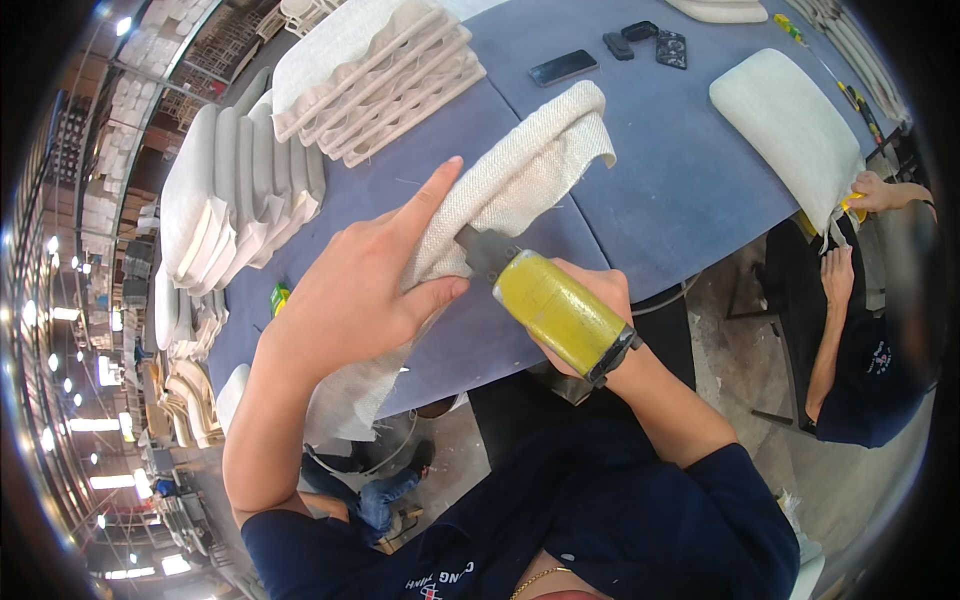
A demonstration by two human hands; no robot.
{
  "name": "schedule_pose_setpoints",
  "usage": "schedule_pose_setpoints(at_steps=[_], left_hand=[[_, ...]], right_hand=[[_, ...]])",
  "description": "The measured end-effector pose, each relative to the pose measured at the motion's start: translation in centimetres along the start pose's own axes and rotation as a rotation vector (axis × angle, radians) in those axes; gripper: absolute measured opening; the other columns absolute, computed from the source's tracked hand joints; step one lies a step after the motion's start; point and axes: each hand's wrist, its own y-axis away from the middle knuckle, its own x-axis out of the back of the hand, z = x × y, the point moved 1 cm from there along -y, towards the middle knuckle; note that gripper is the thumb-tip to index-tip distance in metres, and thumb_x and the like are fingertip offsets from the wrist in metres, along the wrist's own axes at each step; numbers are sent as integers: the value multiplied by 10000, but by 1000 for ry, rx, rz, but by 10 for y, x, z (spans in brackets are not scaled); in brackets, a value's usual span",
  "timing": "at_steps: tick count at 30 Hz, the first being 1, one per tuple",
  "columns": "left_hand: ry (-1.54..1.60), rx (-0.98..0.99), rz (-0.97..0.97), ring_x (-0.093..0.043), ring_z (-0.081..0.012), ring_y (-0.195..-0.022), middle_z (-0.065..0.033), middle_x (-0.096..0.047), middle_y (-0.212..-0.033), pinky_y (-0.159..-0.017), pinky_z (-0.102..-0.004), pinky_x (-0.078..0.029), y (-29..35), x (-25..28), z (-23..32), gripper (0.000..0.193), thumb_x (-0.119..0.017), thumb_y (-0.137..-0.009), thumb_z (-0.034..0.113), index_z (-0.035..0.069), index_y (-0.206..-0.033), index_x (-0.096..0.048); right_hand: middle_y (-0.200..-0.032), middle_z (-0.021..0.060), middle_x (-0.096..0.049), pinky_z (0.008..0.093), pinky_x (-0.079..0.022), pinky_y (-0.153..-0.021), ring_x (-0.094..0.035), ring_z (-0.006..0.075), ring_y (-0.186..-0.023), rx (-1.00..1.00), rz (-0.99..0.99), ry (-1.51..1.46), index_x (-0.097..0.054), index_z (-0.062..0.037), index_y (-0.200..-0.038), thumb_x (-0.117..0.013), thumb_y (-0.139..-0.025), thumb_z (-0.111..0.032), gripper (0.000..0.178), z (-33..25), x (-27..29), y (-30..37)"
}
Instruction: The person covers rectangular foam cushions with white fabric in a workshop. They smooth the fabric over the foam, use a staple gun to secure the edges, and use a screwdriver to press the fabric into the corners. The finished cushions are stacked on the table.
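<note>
A curved, padded piece covered in cream woven fabric (510, 165) lies tilted over the near edge of the table, a loose flap of its fabric folded along the right side. My left hand (365, 280) grips it from the left, index finger stretched along it and thumb pressing the near edge; the other fingers are partly hidden. In my right hand (605, 290) is a yellow-green staple gun (560, 310). Its dark nose meets the fabric fold just right of my left thumb. Below my left wrist, more loose cream cloth (350, 395) hangs down.
Stacked fabric-covered cushions (235, 170) and layered cream panels (400, 85) stand left and far left on the blue-grey table (660, 200). A phone (563, 67) and small black items (640, 38) lie beyond. At right, a co-worker's hands (880, 192) work at a pale cushion (790, 120).
</note>
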Motion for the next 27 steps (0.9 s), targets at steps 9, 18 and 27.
schedule_pose_setpoints(at_steps=[9, 18, 27], left_hand=[[-174, -4, 149, -695, -546, -1092, -332, -744, -1254, -942, -542, -543, 2, 3, -8, 931, -776, -984, 125, 208, -1796, -328], [-187, -106, 225, -725, -546, -1047, -302, -777, -1203, -910, -528, -571, -1, 8, -34, 912, -811, -965, 165, 255, -1776, -404], [-185, -85, 207, -739, -520, -1076, -269, -780, -1253, -936, -523, -581, -3, 10, -34, 906, -816, -970, 196, 265, -1773, -403]], right_hand=[[-979, 173, -816, 350, -619, -739, -822, 354, -834, -6, 70, -107, -759, 22, -1226, -861, -872, -101, 388, 11, -27, -26], [-1092, 158, -830, 368, -654, -766, -826, 331, -864, 83, 157, -36, -801, 2, -1213, -859, -868, -30, 351, 20, -52, -33], [-1030, 173, -828, 338, -639, -755, -847, 317, -859, 165, 194, 26, -764, 45, -1229, -865, -873, -93, 396, 34, -56, -33]])
